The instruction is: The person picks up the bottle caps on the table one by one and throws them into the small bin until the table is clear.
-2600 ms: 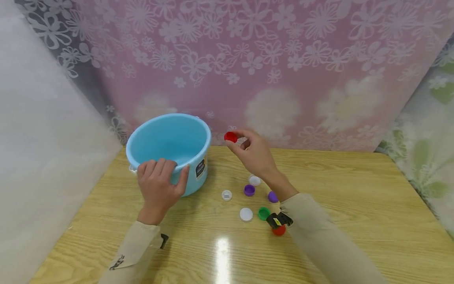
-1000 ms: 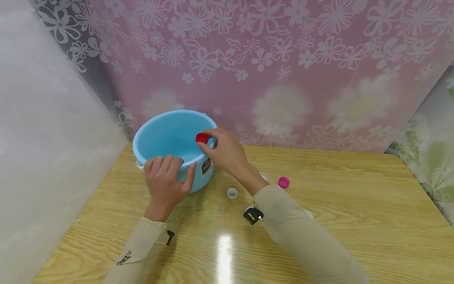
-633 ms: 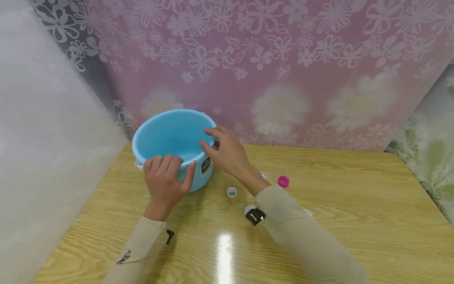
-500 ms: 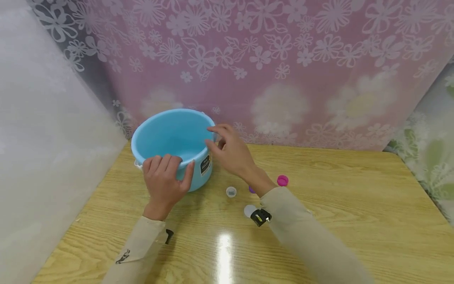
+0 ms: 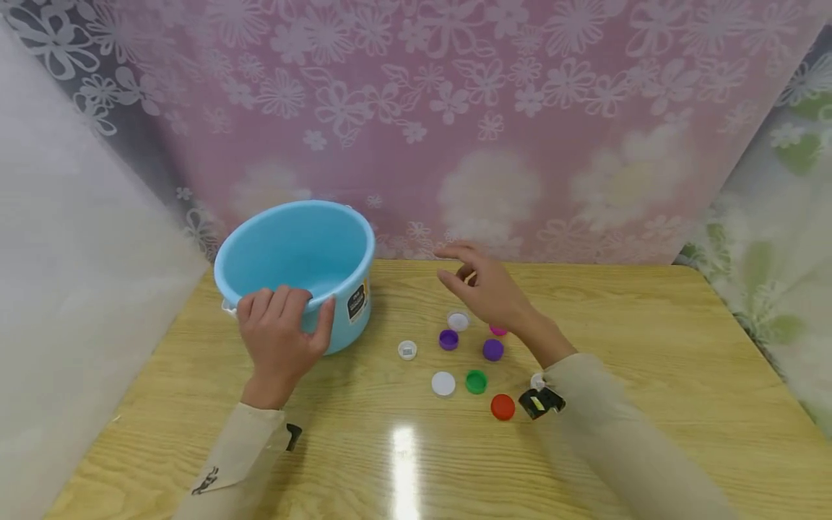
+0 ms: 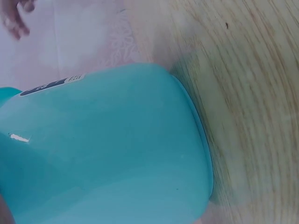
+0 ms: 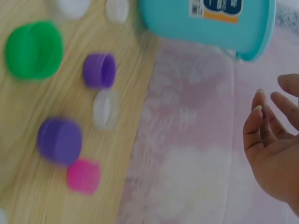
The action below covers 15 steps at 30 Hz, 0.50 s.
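My left hand point(image 5: 279, 339) grips the near rim of a light blue bucket point(image 5: 351, 289), thumb outside and fingers over the edge. In the left wrist view the bucket's side point(image 6: 112, 144) fills the middle. To its right, my right hand point(image 5: 490, 285) hangs in the air above the table with fingers parted and nothing between them. Bottle caps lie beneath and in front of it: purple caps point(image 5: 448, 339) point(image 5: 493, 350), a pink cap point(image 7: 84, 176), a green cap point(image 5: 477, 382), a red cap point(image 5: 503, 406) and several white caps point(image 5: 443, 384).
The wooden table point(image 5: 351, 448) ends at the back against a pink flowered curtain point(image 5: 403, 166). A pale sheet point(image 5: 84, 274) hangs on the left, and a green and white flowered cloth point(image 5: 767, 289) on the right. One white cap point(image 5: 407, 350) lies close to the bucket.
My right hand carried a red cap over the bucket's rim and let it go inside. It then moved back right, over the caps. The left hand kept its grip on the rim.
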Tool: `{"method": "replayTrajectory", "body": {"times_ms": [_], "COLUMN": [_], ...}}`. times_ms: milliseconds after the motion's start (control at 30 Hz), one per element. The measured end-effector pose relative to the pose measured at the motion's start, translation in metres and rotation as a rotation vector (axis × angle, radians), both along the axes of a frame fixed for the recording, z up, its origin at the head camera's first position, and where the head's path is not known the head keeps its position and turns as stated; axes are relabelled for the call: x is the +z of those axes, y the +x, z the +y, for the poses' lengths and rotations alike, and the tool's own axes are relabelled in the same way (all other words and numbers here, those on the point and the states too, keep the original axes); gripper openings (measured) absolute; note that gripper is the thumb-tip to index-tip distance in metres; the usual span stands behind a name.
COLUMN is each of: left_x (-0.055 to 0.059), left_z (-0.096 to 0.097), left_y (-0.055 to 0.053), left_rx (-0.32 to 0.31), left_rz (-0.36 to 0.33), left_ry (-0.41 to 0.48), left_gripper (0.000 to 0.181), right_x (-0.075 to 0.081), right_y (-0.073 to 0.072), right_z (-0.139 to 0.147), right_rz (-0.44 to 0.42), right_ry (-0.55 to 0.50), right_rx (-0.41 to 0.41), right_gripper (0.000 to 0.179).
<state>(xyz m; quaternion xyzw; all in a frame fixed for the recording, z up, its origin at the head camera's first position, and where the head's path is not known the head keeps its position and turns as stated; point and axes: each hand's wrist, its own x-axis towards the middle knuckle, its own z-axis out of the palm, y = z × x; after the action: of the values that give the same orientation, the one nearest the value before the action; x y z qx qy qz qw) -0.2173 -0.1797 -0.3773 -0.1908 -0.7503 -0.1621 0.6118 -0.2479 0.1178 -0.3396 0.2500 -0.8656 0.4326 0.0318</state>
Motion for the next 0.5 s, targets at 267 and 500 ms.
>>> {"method": "replayTrajectory", "body": {"times_ms": [267,500], "left_x": [0.001,0.001], "left_z": [0.003,0.003], "left_y": [0.001,0.001], "left_rx": [-0.002,-0.004], "left_rz": [0.006,0.008], "left_ry": [0.008,0.019], "left_gripper": [0.038,0.040], "right_x": [-0.018,-0.036], "right_y": [0.020,0.039], "right_z": [0.069,0.106], "right_rz": [-0.019,-0.014], "right_ry": [0.150,0.215], "right_rx": [-0.034,-0.034], "right_gripper": [0.040,0.035]}}
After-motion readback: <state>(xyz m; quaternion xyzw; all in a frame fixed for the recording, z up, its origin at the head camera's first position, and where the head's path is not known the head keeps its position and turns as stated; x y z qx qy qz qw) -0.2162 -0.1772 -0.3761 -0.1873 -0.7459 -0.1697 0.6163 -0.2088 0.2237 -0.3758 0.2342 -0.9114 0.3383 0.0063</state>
